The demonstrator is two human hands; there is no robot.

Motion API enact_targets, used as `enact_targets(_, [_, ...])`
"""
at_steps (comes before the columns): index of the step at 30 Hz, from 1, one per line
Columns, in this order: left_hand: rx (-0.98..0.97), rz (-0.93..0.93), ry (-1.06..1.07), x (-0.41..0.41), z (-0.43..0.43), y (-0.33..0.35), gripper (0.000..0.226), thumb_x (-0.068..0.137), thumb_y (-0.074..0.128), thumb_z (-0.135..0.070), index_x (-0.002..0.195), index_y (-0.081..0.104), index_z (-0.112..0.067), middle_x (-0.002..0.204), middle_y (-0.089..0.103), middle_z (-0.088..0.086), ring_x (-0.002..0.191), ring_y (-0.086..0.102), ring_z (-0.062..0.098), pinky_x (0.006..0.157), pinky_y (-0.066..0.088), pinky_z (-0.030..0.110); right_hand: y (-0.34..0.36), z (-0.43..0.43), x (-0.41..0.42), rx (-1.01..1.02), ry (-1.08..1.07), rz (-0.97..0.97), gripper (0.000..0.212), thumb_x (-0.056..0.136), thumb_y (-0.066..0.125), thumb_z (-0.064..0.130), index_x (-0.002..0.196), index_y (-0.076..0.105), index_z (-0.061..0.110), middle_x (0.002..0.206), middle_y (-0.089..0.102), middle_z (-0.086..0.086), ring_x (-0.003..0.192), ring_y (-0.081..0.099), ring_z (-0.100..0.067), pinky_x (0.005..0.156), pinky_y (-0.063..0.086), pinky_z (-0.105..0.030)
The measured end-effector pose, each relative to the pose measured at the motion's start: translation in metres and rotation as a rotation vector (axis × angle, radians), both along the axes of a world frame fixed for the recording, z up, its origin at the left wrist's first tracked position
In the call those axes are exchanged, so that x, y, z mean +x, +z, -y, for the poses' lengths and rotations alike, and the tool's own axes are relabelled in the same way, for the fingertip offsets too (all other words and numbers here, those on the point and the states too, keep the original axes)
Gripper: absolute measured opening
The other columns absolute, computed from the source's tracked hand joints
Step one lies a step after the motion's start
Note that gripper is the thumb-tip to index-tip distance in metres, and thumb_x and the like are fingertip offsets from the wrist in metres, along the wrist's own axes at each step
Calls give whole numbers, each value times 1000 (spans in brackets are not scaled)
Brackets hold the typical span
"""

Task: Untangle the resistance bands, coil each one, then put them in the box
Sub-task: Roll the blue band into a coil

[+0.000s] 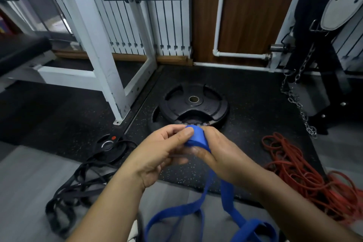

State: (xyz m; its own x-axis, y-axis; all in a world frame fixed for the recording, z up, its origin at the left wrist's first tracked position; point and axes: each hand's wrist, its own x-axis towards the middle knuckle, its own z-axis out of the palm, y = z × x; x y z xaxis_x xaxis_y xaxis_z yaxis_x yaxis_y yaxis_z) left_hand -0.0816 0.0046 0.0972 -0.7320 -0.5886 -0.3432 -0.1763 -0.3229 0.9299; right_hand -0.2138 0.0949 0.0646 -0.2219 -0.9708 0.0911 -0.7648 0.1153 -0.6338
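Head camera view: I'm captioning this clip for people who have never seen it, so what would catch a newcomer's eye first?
First, the blue band at centre, its end gripped between the left hand and the right hand, the rest trailing toward the bottom edge. Next, the red bands heaped on the floor at right and the black bands tangled at left. Behind the hands, a black weight plate lies flat on the mat.

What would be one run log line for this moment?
step: coiling | left hand: pinches blue flat fabric band | right hand: holds coil | box: unseen
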Motion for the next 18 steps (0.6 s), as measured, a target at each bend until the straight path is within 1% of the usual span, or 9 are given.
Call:
enact_targets(2, [-39, 67, 42, -1, 1, -2, 11, 86, 58, -21, 83, 64, -12, 64, 66, 2, 55, 60, 7, 54, 46, 19, -1, 1, 0, 0, 7, 4, 44, 89, 51, 43, 127, 37, 24, 114, 46, 10, 102, 47, -8, 82, 36, -21])
enact_targets(5, [-20, -2, 140, -4, 0, -2, 15, 89, 52, -7, 78, 62, -6, 53, 64, 2, 44, 55, 6, 47, 43, 14, -1, 2, -2, -32, -23, 205, 58, 82, 63, 39, 131, 33, 31, 108, 47, 13, 95, 49, -3, 82, 36, -18])
enact_targets(6, [19, -32, 174, -5, -1, -2, 18, 90, 50, -4, 76, 61, -5, 51, 63, 2, 41, 53, 5, 44, 42, 14, 0, 2, -4, -59, -26, 260, 55, 80, 67, 35, 126, 36, 35, 102, 49, 12, 89, 51, -2, 80, 38, -17])
enact_targets(8, [139, -77, 227, -5, -1, -1, 18, 90, 47, -3, 77, 60, -6, 48, 63, 3, 37, 50, 5, 41, 41, 13, 2, 3, -7, -135, -11, 382, 41, 78, 71, 28, 108, 46, 41, 94, 56, 9, 83, 56, -3, 76, 44, -17])
enact_targets(9, [196, -101, 235, -5, -1, 0, 15, 90, 47, -4, 81, 59, -7, 48, 62, 3, 35, 50, 5, 41, 41, 13, 4, 2, -7, -170, -10, 444, 33, 78, 71, 28, 101, 52, 42, 95, 61, 8, 84, 58, -4, 76, 46, -17])
enact_targets(11, [229, -134, 190, -3, 0, -1, 9, 91, 47, -5, 93, 55, -9, 52, 64, 3, 37, 52, 6, 43, 44, 14, 9, 1, -8, -201, -20, 544, 24, 78, 69, 28, 96, 58, 38, 98, 65, 8, 90, 61, -3, 81, 48, -15])
enact_targets(13, [84, -104, 102, -1, 1, -3, 11, 91, 48, -7, 98, 54, -13, 63, 68, 4, 47, 57, 8, 49, 46, 16, 13, -1, -10, -184, -39, 556, 23, 80, 67, 19, 98, 60, 31, 97, 65, 8, 87, 59, 3, 80, 46, -10])
enact_targets(16, [-428, 15, 76, -1, 1, -8, 25, 87, 57, -2, 100, 59, -23, 87, 65, 0, 64, 54, 0, 58, 42, 8, 13, -3, -14, -112, -64, 415, 26, 81, 68, 18, 100, 57, 31, 98, 60, 17, 87, 56, 10, 77, 40, -2])
enact_targets(18, [-721, 62, 58, -2, 1, -9, 30, 83, 62, 0, 99, 64, -25, 95, 62, -6, 69, 50, -2, 65, 40, 5, 11, -4, -15, -78, -63, 364, 29, 81, 69, 19, 102, 55, 33, 102, 58, 17, 94, 55, 6, 80, 39, -3])
